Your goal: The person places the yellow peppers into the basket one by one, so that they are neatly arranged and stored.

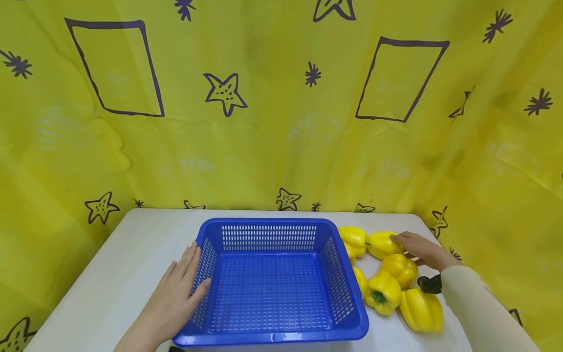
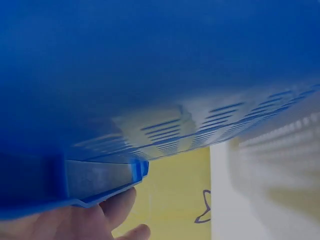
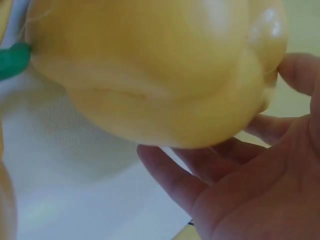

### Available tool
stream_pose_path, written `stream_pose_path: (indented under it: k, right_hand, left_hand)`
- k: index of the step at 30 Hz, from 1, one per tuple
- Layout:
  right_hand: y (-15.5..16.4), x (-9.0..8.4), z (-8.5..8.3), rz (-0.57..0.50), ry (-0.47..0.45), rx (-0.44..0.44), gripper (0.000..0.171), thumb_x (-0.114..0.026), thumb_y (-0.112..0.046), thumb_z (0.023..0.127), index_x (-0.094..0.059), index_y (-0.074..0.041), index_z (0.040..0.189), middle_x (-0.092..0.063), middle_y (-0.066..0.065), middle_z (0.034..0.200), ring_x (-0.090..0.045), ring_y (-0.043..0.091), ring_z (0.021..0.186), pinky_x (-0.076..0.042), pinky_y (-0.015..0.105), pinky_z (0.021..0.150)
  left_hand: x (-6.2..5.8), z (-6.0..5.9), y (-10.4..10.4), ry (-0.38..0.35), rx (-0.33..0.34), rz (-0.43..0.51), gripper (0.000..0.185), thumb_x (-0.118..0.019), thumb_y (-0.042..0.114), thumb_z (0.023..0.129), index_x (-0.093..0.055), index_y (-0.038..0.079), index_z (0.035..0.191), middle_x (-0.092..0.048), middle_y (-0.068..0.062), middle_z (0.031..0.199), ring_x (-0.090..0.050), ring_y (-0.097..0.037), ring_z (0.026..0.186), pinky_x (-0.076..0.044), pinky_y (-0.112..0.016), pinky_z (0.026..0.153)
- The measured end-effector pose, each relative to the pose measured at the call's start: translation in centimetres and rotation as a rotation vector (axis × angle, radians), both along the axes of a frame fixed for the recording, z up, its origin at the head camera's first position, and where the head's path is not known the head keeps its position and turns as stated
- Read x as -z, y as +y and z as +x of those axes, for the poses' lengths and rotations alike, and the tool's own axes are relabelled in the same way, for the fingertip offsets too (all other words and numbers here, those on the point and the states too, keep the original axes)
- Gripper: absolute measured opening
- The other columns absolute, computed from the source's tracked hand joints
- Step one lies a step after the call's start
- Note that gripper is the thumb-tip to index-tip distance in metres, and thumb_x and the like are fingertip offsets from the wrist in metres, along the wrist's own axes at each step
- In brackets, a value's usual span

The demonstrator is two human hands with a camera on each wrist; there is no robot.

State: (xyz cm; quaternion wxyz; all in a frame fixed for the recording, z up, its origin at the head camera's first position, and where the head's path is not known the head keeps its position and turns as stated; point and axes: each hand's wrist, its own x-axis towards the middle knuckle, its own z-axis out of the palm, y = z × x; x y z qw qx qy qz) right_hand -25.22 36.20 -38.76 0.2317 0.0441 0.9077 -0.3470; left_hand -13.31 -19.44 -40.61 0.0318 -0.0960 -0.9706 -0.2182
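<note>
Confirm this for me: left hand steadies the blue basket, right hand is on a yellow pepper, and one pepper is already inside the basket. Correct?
Not quite. The head view shows the blue basket holding nothing; all the yellow peppers lie on the white table to its right. The rest stands: the left hand rests against the basket's left wall, and the right hand curls its fingers round a pepper.

We find no readable text, labels, brands or numbers anywhere. The yellow curtain [image 1: 281,122] behind the table carries only drawn stars, asterisk-like marks and empty four-sided outlines, no letters. The blue basket [image 1: 272,337] and the yellow peppers [image 1: 387,288] show no print or stickers.
</note>
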Motion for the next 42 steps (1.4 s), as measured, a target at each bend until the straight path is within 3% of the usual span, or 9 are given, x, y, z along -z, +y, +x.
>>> stream_pose_path:
  k: [9, 13, 16, 20, 26, 34, 42]
  right_hand:
    - [0.3, 0.8, -0.1, -0.153, 0.002, 0.044, 0.074, -0.038, -0.044, 0.105, -0.019, 0.014, 0.145, -0.037, 0.034, 0.140, -0.050, 0.042, 0.121, -0.049, 0.050, 0.100]
    - [0.1, 0.9, 0.1, -0.171, 0.024, 0.055, 0.078, -0.040, -0.047, 0.103, -0.015, 0.012, 0.148, -0.034, 0.036, 0.145, -0.045, 0.049, 0.129, -0.047, 0.054, 0.104]
    - [0.2, 0.8, 0.4, -0.149, 0.066, 0.072, 0.079, -0.042, -0.049, 0.102, -0.016, 0.010, 0.149, -0.035, 0.036, 0.146, -0.048, 0.049, 0.127, -0.048, 0.054, 0.102]
    - [0.0, 0.5, 0.6, -0.127, 0.169, 0.091, 0.073, -0.048, -0.044, 0.101, -0.026, 0.008, 0.147, -0.043, 0.035, 0.141, -0.055, 0.040, 0.118, -0.051, 0.052, 0.097]
    - [-0.5, -0.1, 0.9, -0.071, 0.264, 0.096, 0.066, -0.057, -0.038, 0.098, -0.037, 0.003, 0.144, -0.043, 0.036, 0.140, -0.051, 0.044, 0.121, -0.048, 0.057, 0.096]
    - [-1.1, -0.4, 0.8, 0.039, 0.354, 0.043, 0.057, -0.063, -0.028, 0.094, -0.046, 0.000, 0.140, -0.038, 0.037, 0.143, -0.044, 0.051, 0.122, -0.048, 0.058, 0.093]
    - [-2.1, -0.6, 0.7, 0.233, 0.540, -0.093, 0.034, -0.061, -0.014, 0.094, -0.062, 0.002, 0.123, -0.057, 0.032, 0.129, -0.054, 0.053, 0.114, -0.048, 0.062, 0.092]
  left_hand:
    - [-0.3, 0.0, 0.2, 0.028, -0.001, -0.072, 0.079, -0.054, 0.039, 0.097, -0.020, -0.002, 0.156, -0.016, -0.020, 0.165, -0.015, -0.042, 0.152, -0.012, -0.068, 0.118]
    - [-0.3, 0.3, 0.1, 0.033, 0.013, -0.068, 0.081, -0.055, 0.041, 0.096, -0.021, -0.002, 0.156, -0.016, -0.020, 0.165, -0.016, -0.042, 0.152, -0.014, -0.068, 0.117]
    - [-0.3, 0.5, 0.4, 0.033, 0.014, -0.070, 0.079, -0.054, 0.040, 0.097, -0.022, -0.001, 0.156, -0.015, -0.019, 0.166, -0.015, -0.041, 0.152, -0.013, -0.068, 0.118]
    - [-0.2, 0.7, 0.6, 0.044, -0.002, -0.078, 0.076, -0.053, 0.036, 0.098, -0.022, -0.001, 0.156, -0.016, -0.018, 0.166, -0.015, -0.040, 0.153, -0.012, -0.067, 0.119]
    - [-0.2, 0.9, 0.6, 0.061, -0.015, -0.094, 0.076, -0.053, 0.034, 0.097, -0.021, -0.002, 0.156, -0.016, -0.020, 0.165, -0.016, -0.041, 0.152, -0.014, -0.065, 0.119]
    - [-0.1, 0.9, 0.6, 0.055, -0.021, -0.094, 0.076, -0.054, 0.034, 0.097, -0.022, -0.004, 0.155, -0.017, -0.022, 0.165, -0.017, -0.041, 0.152, -0.015, -0.066, 0.119]
    - [-0.2, 0.9, 0.6, 0.051, -0.016, -0.082, 0.078, -0.055, 0.035, 0.096, -0.022, -0.005, 0.155, -0.016, -0.023, 0.164, -0.017, -0.042, 0.152, -0.015, -0.067, 0.118]
